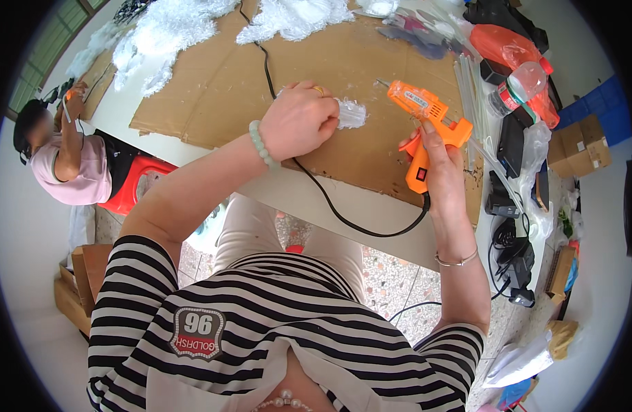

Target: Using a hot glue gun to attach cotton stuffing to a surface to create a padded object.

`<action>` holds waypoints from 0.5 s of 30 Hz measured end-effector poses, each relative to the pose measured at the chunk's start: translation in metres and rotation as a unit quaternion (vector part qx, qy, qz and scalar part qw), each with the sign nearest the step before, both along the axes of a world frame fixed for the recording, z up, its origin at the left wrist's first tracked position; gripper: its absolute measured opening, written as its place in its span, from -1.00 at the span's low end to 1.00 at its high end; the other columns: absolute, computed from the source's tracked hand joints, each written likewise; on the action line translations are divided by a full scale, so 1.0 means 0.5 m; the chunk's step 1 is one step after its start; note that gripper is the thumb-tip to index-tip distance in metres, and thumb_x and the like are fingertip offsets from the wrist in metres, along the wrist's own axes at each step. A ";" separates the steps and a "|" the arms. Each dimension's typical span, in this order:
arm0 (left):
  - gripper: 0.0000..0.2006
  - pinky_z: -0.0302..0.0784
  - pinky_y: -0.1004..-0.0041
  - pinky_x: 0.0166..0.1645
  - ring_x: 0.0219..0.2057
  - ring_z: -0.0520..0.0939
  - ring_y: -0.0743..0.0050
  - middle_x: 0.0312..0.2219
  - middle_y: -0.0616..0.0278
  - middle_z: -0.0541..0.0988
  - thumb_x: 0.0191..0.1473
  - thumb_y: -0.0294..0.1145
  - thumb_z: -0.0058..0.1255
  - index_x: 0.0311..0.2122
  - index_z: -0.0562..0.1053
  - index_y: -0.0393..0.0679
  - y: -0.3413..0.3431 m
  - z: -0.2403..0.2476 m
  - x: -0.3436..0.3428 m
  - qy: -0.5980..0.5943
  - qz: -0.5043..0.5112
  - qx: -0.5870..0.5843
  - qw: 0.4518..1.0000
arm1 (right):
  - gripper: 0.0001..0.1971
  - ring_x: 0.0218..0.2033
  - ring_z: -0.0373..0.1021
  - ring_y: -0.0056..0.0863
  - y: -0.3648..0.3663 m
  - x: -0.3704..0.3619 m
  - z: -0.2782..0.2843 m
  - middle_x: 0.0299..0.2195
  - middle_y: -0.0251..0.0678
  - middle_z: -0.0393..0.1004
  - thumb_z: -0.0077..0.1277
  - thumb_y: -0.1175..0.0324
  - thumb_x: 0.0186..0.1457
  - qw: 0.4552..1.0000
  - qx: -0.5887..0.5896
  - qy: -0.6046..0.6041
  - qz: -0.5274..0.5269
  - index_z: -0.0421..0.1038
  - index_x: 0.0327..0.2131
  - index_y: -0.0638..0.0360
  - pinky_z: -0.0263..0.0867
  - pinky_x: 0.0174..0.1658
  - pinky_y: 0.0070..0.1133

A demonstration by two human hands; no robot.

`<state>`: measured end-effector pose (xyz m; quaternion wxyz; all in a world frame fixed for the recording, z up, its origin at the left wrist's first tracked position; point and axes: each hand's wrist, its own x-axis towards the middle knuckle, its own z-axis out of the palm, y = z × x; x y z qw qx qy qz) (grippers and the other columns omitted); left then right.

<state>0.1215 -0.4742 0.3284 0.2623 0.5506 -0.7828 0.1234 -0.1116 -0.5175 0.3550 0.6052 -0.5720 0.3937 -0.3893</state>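
My right hand (445,158) is wrapped round the handle of an orange hot glue gun (422,101), whose nozzle points up and to the left over the cardboard. A black cord runs from the bottom of its handle. To the left, my left hand (301,118) is closed, knuckles up, over a shiny clear-white plastic piece (352,114). One end of that piece sticks out to the right of the fingers; the rest is hidden under the hand. The nozzle and the plastic piece are apart.
Brown cardboard (199,103) covers much of the white table. Fluffy clear-white strands (172,34) lie along the far side. At the right are glue sticks (465,89), a plastic bottle (518,89), a red bag (501,44) and black adapters (512,141). Another person (72,158) sits far left.
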 end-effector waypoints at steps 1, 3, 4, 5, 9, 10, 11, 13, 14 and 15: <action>-0.95 0.39 0.32 -0.25 -0.39 0.47 0.28 -0.54 0.30 0.50 -0.25 -0.49 0.02 -0.66 0.43 -0.12 -0.004 -0.003 0.003 0.034 0.028 0.029 0.999 | -0.67 -0.51 0.32 -0.67 0.001 0.002 0.002 -0.51 -0.40 0.44 -0.12 0.06 0.16 1.000 0.008 -0.004 -0.006 0.39 -0.32 0.15 0.24 -0.41 -0.70; -0.97 0.39 0.31 -0.27 -0.40 0.47 0.26 -0.56 0.29 0.50 -0.26 -0.50 0.01 -0.64 0.43 -0.12 -0.012 -0.007 0.007 0.016 0.025 0.016 0.999 | -0.67 -0.50 0.33 -0.67 -0.002 -0.001 0.001 -0.51 -0.40 0.44 -0.13 0.06 0.16 1.000 0.009 0.001 -0.004 0.39 -0.32 0.15 0.24 -0.41 -0.70; -0.98 0.39 0.31 -0.28 -0.42 0.47 0.24 -0.58 0.28 0.49 -0.27 -0.51 0.01 -0.62 0.43 -0.12 -0.014 -0.008 0.009 -0.001 0.023 0.002 1.000 | -0.68 -0.49 0.33 -0.67 -0.003 -0.003 0.001 -0.51 -0.40 0.44 -0.13 0.07 0.16 1.000 0.010 0.007 -0.001 0.39 -0.32 0.15 0.24 -0.41 -0.70; -0.98 0.39 0.31 -0.28 -0.42 0.47 0.24 -0.58 0.28 0.49 -0.27 -0.51 0.01 -0.62 0.43 -0.12 -0.014 -0.008 0.010 -0.002 0.022 0.003 1.000 | -0.68 -0.49 0.33 -0.67 -0.005 -0.002 0.000 -0.51 -0.40 0.44 -0.13 0.07 0.16 1.000 0.010 0.007 -0.002 0.39 -0.32 0.15 0.24 -0.41 -0.70; -0.91 0.39 0.30 -0.29 -0.41 0.48 0.22 -0.58 0.28 0.49 -0.27 -0.49 0.03 -0.53 0.42 -0.10 -0.011 -0.001 0.019 0.045 0.022 -0.008 0.999 | -0.68 -0.49 0.32 -0.67 -0.007 0.003 0.006 -0.50 -0.40 0.44 -0.13 0.08 0.17 1.000 -0.001 -0.009 -0.010 0.37 -0.29 0.15 0.23 -0.42 -0.69; -0.89 0.38 0.30 -0.28 -0.41 0.48 0.21 -0.57 0.28 0.50 -0.28 -0.49 0.03 -0.50 0.42 -0.10 -0.011 0.004 0.020 0.071 0.014 0.001 0.997 | -0.68 -0.49 0.32 -0.68 -0.008 0.004 0.009 -0.50 -0.39 0.44 -0.14 0.08 0.17 1.000 0.000 -0.018 -0.014 0.37 -0.28 0.15 0.23 -0.42 -0.70; -0.89 0.38 0.30 -0.28 -0.41 0.48 0.21 -0.57 0.28 0.50 -0.28 -0.49 0.03 -0.50 0.42 -0.10 -0.011 0.009 0.016 0.070 0.013 0.002 0.997 | -0.68 -0.49 0.32 -0.68 -0.012 0.004 0.008 -0.50 -0.39 0.44 -0.14 0.08 0.17 1.000 0.001 -0.018 -0.015 0.37 -0.28 0.15 0.23 -0.42 -0.70; -0.90 0.38 0.29 -0.25 -0.39 0.48 0.22 -0.55 0.27 0.51 -0.27 -0.49 0.05 -0.51 0.43 -0.10 -0.009 0.019 -0.003 0.100 0.002 -0.013 0.995 | -0.68 -0.49 0.31 -0.68 -0.020 0.001 0.005 -0.50 -0.39 0.44 -0.14 0.08 0.17 0.999 0.013 -0.011 -0.036 0.36 -0.27 0.16 0.23 -0.42 -0.71; -0.90 0.38 0.29 -0.25 -0.39 0.48 0.22 -0.55 0.27 0.51 -0.27 -0.49 0.05 -0.51 0.43 -0.10 -0.010 0.021 -0.016 0.099 0.002 -0.014 0.995 | -0.68 -0.49 0.31 -0.68 -0.023 0.001 0.000 -0.50 -0.39 0.44 -0.14 0.08 0.17 0.999 0.012 -0.012 -0.036 0.36 -0.27 0.16 0.23 -0.42 -0.71; -0.91 0.38 0.30 -0.25 -0.38 0.48 0.22 -0.54 0.26 0.51 -0.26 -0.48 0.06 -0.52 0.44 -0.10 -0.012 0.023 -0.031 0.075 0.005 -0.023 0.997 | -0.68 -0.50 0.31 -0.68 -0.025 0.001 -0.007 -0.50 -0.39 0.44 -0.14 0.09 0.17 0.998 0.018 -0.028 -0.049 0.36 -0.28 0.16 0.23 -0.43 -0.71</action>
